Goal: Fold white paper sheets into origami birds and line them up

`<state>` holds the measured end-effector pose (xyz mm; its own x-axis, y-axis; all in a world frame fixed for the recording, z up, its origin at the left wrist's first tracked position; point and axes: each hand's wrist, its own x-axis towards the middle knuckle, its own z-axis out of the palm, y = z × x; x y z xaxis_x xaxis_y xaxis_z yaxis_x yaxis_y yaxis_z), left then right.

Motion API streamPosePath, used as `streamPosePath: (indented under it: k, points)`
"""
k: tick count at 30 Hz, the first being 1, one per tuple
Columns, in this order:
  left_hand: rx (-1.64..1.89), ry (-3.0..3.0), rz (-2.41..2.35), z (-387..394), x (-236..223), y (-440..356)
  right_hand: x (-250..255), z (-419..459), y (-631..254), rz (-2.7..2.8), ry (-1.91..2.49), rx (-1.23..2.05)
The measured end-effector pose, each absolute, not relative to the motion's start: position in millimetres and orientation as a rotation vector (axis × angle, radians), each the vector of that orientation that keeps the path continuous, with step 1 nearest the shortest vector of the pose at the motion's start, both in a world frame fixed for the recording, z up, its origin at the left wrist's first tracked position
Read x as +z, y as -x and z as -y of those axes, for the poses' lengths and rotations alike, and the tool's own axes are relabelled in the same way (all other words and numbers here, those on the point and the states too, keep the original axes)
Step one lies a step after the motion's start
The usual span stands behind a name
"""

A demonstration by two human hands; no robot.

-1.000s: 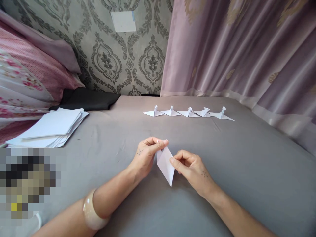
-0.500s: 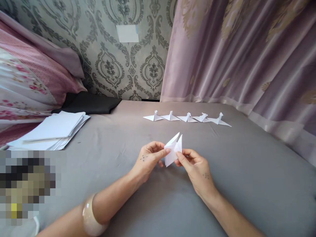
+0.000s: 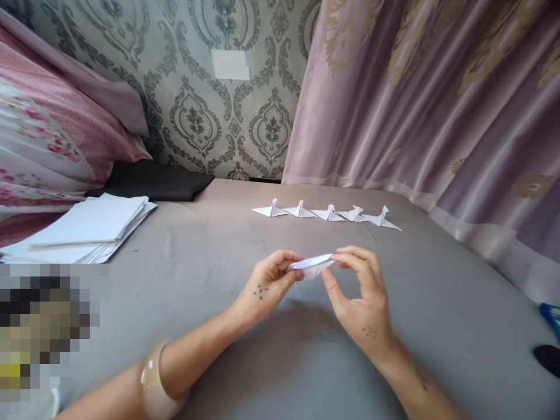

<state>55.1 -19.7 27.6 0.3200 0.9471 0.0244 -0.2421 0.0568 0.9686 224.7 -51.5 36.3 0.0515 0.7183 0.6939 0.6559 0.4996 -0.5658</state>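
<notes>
A small folded white paper [image 3: 312, 266] is held above the grey cloth-covered surface, turned nearly edge-on with its layers slightly parted. My left hand [image 3: 269, 283] pinches its left end between thumb and fingers. At the other end, my right hand [image 3: 361, 291] has its thumb against the lower edge and its fingertips at the pointed tip. Beyond the hands, several folded white paper birds [image 3: 330, 213] stand in a row with raised necks, their pointed ends touching or overlapping.
A stack of white paper sheets [image 3: 90, 221] lies at the left, in front of a folded black cloth [image 3: 157, 179]. Curtains [image 3: 371, 105] hang at the right. Blue and black objects [image 3: 546, 359] show at the right edge. A pixelated patch hides the lower left.
The folded paper has been turned from upright, points up, to nearly edge-on with its tip rightward. My right fingers have shifted to that tip and spread wider. The view has shifted slightly.
</notes>
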Motion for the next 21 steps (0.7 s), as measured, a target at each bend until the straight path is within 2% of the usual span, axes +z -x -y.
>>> streamPosePath:
  k: [3, 6, 21]
  points:
    - [1.061, -1.243, -0.746, 19, 26, -52, 55, 53, -231, 1.856, 1.074, -0.269]
    - [1.070, -1.325, -0.664, 19, 22, -51, 68, 54, -231, 2.042, 1.084, -0.335]
    - [0.900, -1.815, -0.778, 24, 34, -44, 92, 60, -227, 2.429, 1.295, -0.036]
